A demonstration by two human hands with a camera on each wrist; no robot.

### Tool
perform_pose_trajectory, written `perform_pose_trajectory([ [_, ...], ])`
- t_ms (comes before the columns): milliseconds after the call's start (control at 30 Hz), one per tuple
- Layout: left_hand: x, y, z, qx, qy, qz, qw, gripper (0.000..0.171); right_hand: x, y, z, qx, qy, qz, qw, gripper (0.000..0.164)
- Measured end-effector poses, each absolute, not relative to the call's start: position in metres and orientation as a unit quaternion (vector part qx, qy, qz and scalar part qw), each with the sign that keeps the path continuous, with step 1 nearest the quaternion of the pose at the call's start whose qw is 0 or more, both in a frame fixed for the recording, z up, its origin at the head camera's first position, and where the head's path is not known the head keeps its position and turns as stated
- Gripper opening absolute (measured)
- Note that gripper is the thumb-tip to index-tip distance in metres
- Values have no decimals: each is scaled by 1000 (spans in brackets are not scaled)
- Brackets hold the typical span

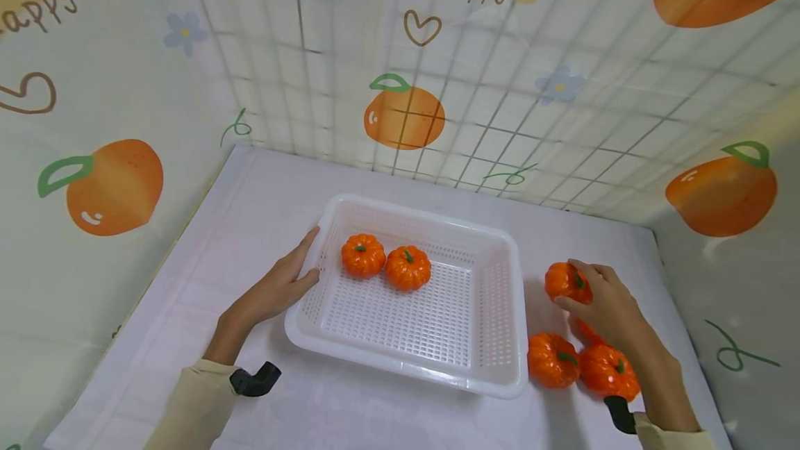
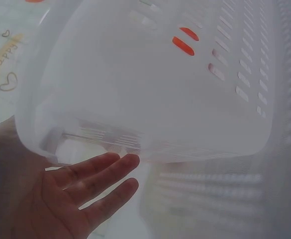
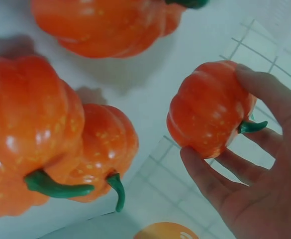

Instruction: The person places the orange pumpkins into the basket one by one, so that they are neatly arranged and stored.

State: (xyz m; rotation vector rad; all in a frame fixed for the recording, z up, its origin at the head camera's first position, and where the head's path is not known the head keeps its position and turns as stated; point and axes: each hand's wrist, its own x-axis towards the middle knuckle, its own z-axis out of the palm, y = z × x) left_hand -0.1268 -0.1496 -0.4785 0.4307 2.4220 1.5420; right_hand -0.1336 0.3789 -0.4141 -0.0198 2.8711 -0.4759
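Observation:
Two small orange pumpkins with green stems, one on the left [image 1: 362,256] and one beside it [image 1: 408,269], sit in a white plastic basket [image 1: 400,365] with a perforated floor and walls. My left hand [image 1: 281,283] rests at the basket's left rim; in the left wrist view its fingers [image 2: 108,199] are fairly straight along the outside wall. To the right of the basket, my right hand [image 1: 603,304] grips another pumpkin [image 3: 210,109] between thumb and fingers, its stem toward the palm. Below that hand are more pumpkins [image 1: 553,360], one partly hidden by the hand.
The basket and loose pumpkins [image 1: 609,371] stand on a white-covered table [image 1: 250,186]. A fruit-printed cloth [image 1: 475,75] encloses the back and sides, with a wire grid showing at the back. Each wrist wears a black device [image 1: 255,379].

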Motion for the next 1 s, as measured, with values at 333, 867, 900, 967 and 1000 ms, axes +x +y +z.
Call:
perform_pose_trajectory([
  [333, -126, -149, -481, 145, 828, 529, 117, 76, -136, 374, -403, -21, 980, -171, 96, 93],
  [867, -127, -149, -479, 147, 831, 525, 114, 76, -143, 348, -383, -56, 982, -171, 60, 88],
  [900, -127, -149, -479, 147, 831, 524, 114, 76, -144, 346, -382, -58, 982, -170, 59, 88],
  [967, -127, -150, -479, 147, 832, 523, 113, 76, -146, 341, -380, -64, 982, -168, 56, 86],
  [1000, -126, -150, -479, 147, 832, 523, 113, 76, -146, 339, -379, -66, 982, -167, 55, 86],
])
